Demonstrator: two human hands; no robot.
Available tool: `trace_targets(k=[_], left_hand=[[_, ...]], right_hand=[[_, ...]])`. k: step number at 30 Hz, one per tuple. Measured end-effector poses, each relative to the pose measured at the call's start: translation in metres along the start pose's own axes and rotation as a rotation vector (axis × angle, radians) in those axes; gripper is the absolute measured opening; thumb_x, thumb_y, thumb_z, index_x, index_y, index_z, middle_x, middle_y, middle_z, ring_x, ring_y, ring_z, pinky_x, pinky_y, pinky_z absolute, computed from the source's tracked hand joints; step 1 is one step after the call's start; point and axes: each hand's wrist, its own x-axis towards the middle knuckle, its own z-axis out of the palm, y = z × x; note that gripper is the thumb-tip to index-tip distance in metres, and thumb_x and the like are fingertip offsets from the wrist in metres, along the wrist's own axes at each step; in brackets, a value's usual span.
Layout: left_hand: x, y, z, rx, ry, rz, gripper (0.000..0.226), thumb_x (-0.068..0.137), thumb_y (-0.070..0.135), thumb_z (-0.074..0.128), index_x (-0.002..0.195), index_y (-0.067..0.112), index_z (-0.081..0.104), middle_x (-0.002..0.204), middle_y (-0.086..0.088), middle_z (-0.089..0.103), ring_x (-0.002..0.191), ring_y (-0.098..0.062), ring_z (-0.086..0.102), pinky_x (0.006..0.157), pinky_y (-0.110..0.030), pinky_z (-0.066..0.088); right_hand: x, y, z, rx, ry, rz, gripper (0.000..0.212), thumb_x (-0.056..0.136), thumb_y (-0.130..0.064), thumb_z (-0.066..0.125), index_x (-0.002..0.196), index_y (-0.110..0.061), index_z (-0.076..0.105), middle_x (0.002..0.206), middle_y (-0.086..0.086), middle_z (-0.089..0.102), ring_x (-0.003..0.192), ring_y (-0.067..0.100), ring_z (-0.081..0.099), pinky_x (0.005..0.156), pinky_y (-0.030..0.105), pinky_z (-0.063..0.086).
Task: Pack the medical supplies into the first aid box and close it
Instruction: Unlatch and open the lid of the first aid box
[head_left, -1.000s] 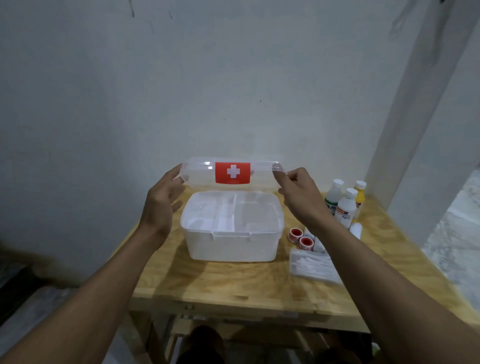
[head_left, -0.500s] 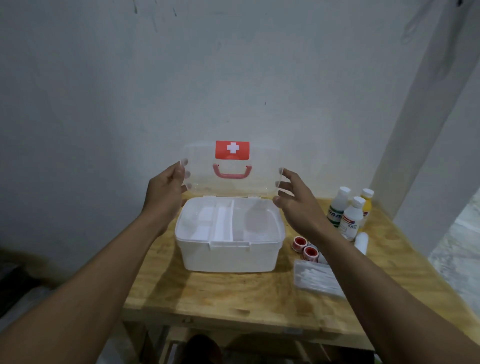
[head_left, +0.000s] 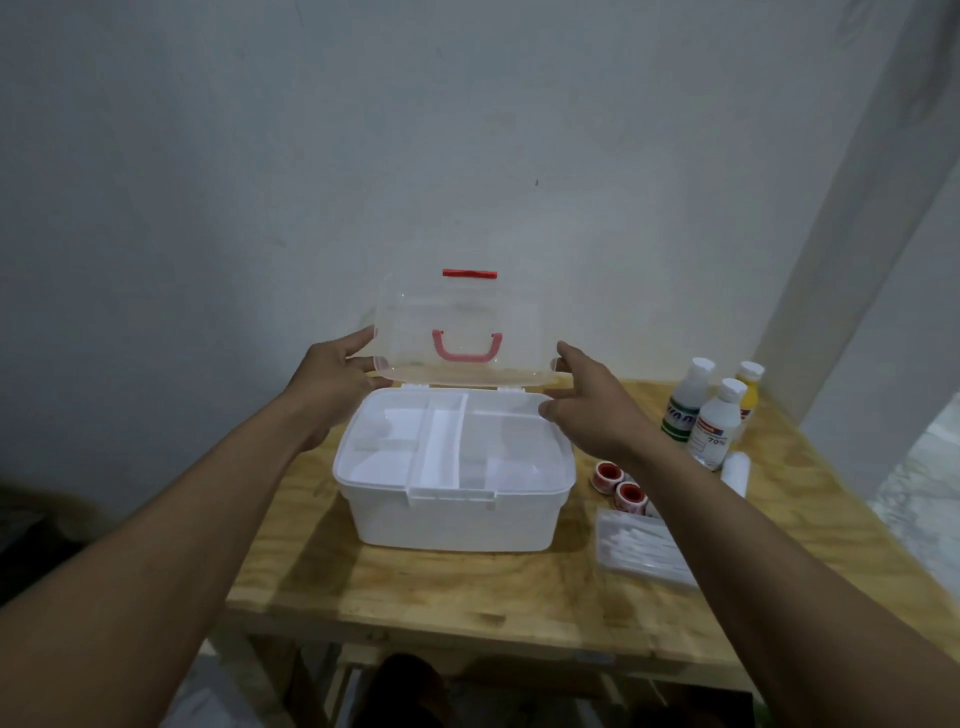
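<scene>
Head view shows the clear lid (head_left: 457, 332) of the first aid box (head_left: 452, 499) standing upright on its rear hinges, the left hand (head_left: 332, 384) pinching its left edge and the right hand (head_left: 587, 405) spread loose, fingertips just at its right edge. If either lets go early, the lid could likely drop forward onto the empty divided tray (head_left: 441, 447). The white translucent box sits mid-table (head_left: 415, 587); at its 3 o'clock wait bottles (head_left: 717, 421), tape rolls (head_left: 621, 486) and a clear swab case (head_left: 644, 551), all unpacked.
</scene>
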Motion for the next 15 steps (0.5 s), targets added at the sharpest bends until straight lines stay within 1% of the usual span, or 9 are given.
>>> trace_targets(k=[1,2,3,5,7,10,12,13,15], left_hand=[[0.002,-0.001,0.0,0.006,-0.008,-0.01,0.075,0.089,-0.013,0.064,0.154,0.016,0.041,0.128,-0.004,0.068,0.105,-0.025,0.07,0.078,-0.032,0.057],[0.004,-0.003,-0.001,0.013,-0.015,-0.02,0.072,0.091,-0.01,0.064,0.154,0.015,0.041,0.13,-0.004,0.068,0.109,-0.024,0.069,0.082,-0.032,0.057],[0.006,-0.004,0.0,0.031,-0.018,-0.03,0.067,0.093,-0.006,0.062,0.154,0.013,0.041,0.134,-0.005,0.066,0.114,-0.024,0.066,0.087,-0.032,0.055],[0.007,-0.005,0.0,0.098,-0.021,-0.059,0.057,0.099,0.005,0.058,0.153,0.012,0.042,0.144,-0.007,0.057,0.124,-0.026,0.059,0.096,-0.032,0.049],[0.008,-0.005,0.002,0.16,-0.034,-0.082,0.049,0.103,0.012,0.053,0.151,0.013,0.045,0.15,-0.007,0.051,0.13,-0.028,0.053,0.106,-0.036,0.046],[0.01,-0.004,0.001,0.229,-0.056,-0.091,0.043,0.104,0.017,0.051,0.147,0.012,0.052,0.146,-0.007,0.055,0.128,-0.029,0.053,0.109,-0.039,0.044],[0.011,-0.003,0.0,0.255,-0.068,-0.092,0.037,0.105,0.022,0.05,0.139,0.011,0.059,0.137,-0.005,0.06,0.12,-0.027,0.058,0.103,-0.037,0.047],[0.01,-0.002,0.0,0.255,-0.074,-0.097,0.034,0.105,0.023,0.05,0.134,0.011,0.063,0.13,-0.004,0.063,0.113,-0.025,0.06,0.097,-0.035,0.048],[0.008,-0.001,0.0,0.229,-0.086,-0.128,0.029,0.106,0.025,0.049,0.126,0.015,0.066,0.119,-0.004,0.067,0.101,-0.024,0.064,0.086,-0.034,0.051]], right_hand=[[0.0,0.0,-0.001,-0.042,-0.005,0.003,0.061,0.094,0.004,0.056,0.15,-0.012,0.037,0.116,-0.01,0.05,0.086,0.006,0.055,0.066,0.016,0.048],[0.001,0.002,-0.001,-0.08,-0.006,0.006,0.059,0.094,0.002,0.056,0.149,-0.011,0.039,0.119,-0.008,0.052,0.093,0.009,0.055,0.074,0.018,0.047],[0.003,0.003,-0.001,-0.106,-0.006,0.009,0.059,0.094,-0.001,0.057,0.149,-0.011,0.04,0.128,-0.005,0.054,0.108,0.015,0.056,0.083,0.023,0.047],[0.003,0.006,0.001,-0.149,0.0,0.021,0.064,0.095,-0.011,0.057,0.155,-0.012,0.034,0.148,-0.003,0.048,0.134,0.025,0.048,0.099,0.032,0.045],[0.003,0.012,0.005,-0.162,0.005,0.022,0.066,0.097,-0.024,0.055,0.157,-0.014,0.031,0.158,-0.001,0.041,0.142,0.026,0.042,0.109,0.039,0.043],[0.003,0.016,0.01,-0.156,0.053,0.03,0.06,0.101,-0.029,0.05,0.156,-0.012,0.034,0.16,0.0,0.037,0.144,0.026,0.038,0.109,0.038,0.039],[0.003,0.015,0.012,-0.16,0.08,0.052,0.055,0.104,-0.029,0.047,0.153,-0.007,0.038,0.16,0.003,0.038,0.143,0.025,0.038,0.106,0.035,0.038],[0.004,0.015,0.013,-0.151,0.089,0.065,0.051,0.105,-0.028,0.045,0.15,-0.005,0.043,0.157,0.006,0.042,0.138,0.024,0.043,0.101,0.033,0.038],[0.003,0.013,0.014,-0.119,0.096,0.069,0.044,0.106,-0.026,0.044,0.141,-0.001,0.051,0.145,0.011,0.053,0.114,0.019,0.049,0.091,0.031,0.037]])
